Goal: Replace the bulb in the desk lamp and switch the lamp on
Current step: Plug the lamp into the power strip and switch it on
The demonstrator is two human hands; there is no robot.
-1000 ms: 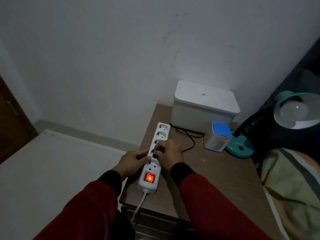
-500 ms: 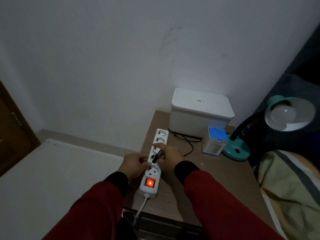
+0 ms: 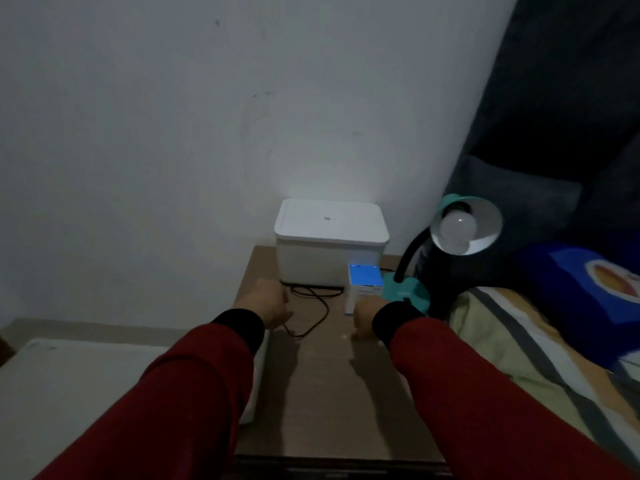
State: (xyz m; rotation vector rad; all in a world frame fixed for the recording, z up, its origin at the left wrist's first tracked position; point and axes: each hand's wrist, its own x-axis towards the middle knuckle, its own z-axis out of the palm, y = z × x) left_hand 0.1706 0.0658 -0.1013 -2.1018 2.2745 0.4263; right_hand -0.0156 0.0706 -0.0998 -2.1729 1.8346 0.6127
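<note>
The bulb (image 3: 458,227) sits in the teal desk lamp (image 3: 465,225), up and to the right of both hands, well beyond the fingers of the right hand (image 3: 366,318). It looks like a frosted globe, unlit, so I'd judge it light, smooth and a bit slippery, and breakable if squeezed or knocked; the safe hold is around the widest part of the globe with spread fingertips, while the other hand steadies the shade or the black gooseneck, since the neck will likely flex under a twist. The bulb's long axis runs along the shade's opening, with the round end towards the person and slightly down and the socket end back into the shade.

The left hand (image 3: 268,304) hovers over the worktop (image 3: 322,393) with fingers curled under, just left of the black cable (image 3: 313,308); whether it holds the cable I cannot tell. The right hand is curled too, knuckles down near the worktop, just in front of the small blue-topped box (image 3: 363,284); its fingers are hidden, so their state is unclear.
</note>
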